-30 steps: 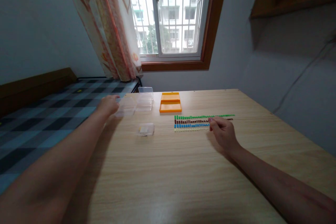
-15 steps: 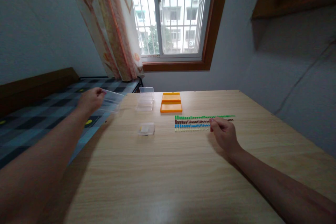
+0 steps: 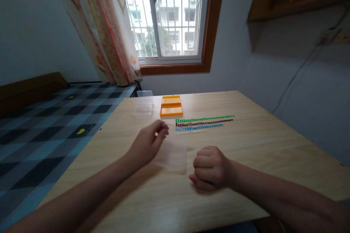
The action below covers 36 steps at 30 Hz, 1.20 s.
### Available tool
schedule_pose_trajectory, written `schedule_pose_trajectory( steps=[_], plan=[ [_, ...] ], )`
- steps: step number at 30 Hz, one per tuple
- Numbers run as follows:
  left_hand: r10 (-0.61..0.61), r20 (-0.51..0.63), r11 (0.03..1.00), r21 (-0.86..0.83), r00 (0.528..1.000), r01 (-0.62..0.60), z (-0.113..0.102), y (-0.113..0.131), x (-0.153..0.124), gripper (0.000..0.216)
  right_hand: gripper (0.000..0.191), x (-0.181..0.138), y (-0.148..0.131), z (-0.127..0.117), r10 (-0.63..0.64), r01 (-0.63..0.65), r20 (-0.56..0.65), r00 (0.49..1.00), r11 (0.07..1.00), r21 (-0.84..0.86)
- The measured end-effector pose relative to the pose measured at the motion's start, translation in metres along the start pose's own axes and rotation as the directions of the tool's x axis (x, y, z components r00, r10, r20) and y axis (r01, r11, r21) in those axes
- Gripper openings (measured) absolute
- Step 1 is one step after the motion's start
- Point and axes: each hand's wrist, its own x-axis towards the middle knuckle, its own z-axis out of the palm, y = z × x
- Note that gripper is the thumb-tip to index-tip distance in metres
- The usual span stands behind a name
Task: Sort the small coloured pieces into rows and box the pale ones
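A flat clear plastic box (image 3: pixel 173 157) lies on the wooden table (image 3: pixel 246 145) between my hands. My left hand (image 3: pixel 147 145) sits at its left edge with fingers curled and thumb pinched toward them, apparently gripping the box. My right hand (image 3: pixel 209 167) rests on the table just right of the box as a closed fist; whatever is inside it is hidden. Beyond the hands lie rows of small pieces: green (image 3: pixel 203 118), brown (image 3: pixel 203 123), blue (image 3: pixel 199 127) and pale yellow (image 3: pixel 191 131).
An orange tray (image 3: pixel 171 106) and another clear box (image 3: pixel 143 106) stand at the table's far edge under the window. A bed with a checked cover (image 3: pixel 54 123) runs along the table's left side. A wall stands to the right.
My left hand brought the clear box from over the bed to the table in front of me. My right hand left the rows and pulled back into a fist. The view shifted right.
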Motion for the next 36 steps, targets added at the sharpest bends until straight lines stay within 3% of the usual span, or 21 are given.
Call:
schedule_pose_trajectory(
  steps=[3, 6, 10, 13, 21, 28, 36],
  plan=[
    [0.027, 0.014, 0.999, -0.018, 1.0, -0.027, 0.036, -0.004, -0.015, 0.017, 0.042, -0.005, 0.009, -0.002, 0.027, -0.027, 0.0, 1.0, 1.0, 0.004],
    [0.007, 0.019, 1.0, -0.024, 1.0, -0.007, 0.05, -0.008, -0.024, 0.018, 0.044, -0.009, 0.016, -0.003, 0.087, -0.086, -0.022, 0.996, 0.996, 0.01],
    [0.037, 0.023, 0.999, 0.029, 0.999, -0.038, 0.052, -0.013, -0.035, 0.006, 0.045, -0.012, 0.02, 0.0, 0.191, -0.19, -0.023, 0.981, 0.981, 0.05],
    [0.073, 0.018, 0.995, 0.06, 0.997, -0.074, 0.053, -0.016, -0.039, 0.012, 0.044, -0.014, 0.021, 0.003, 0.237, -0.235, -0.004, 0.972, 0.966, 0.106],
    [0.235, 0.021, 0.959, 0.161, 0.972, -0.235, 0.056, -0.019, -0.037, 0.033, 0.025, -0.014, 0.023, -0.001, 0.165, -0.174, 0.074, 0.984, 0.975, 0.137],
    [0.232, 0.046, 0.943, 0.234, 0.972, -0.236, 0.058, -0.021, -0.035, 0.037, 0.031, -0.016, 0.03, -0.009, 0.136, -0.153, 0.195, 0.971, 0.985, 0.075],
    [0.175, 0.096, 0.945, 0.263, 0.98, -0.195, 0.053, -0.021, -0.033, 0.032, 0.036, -0.019, 0.028, -0.011, 0.189, -0.241, 0.419, 0.888, 0.968, 0.074]
  ],
)
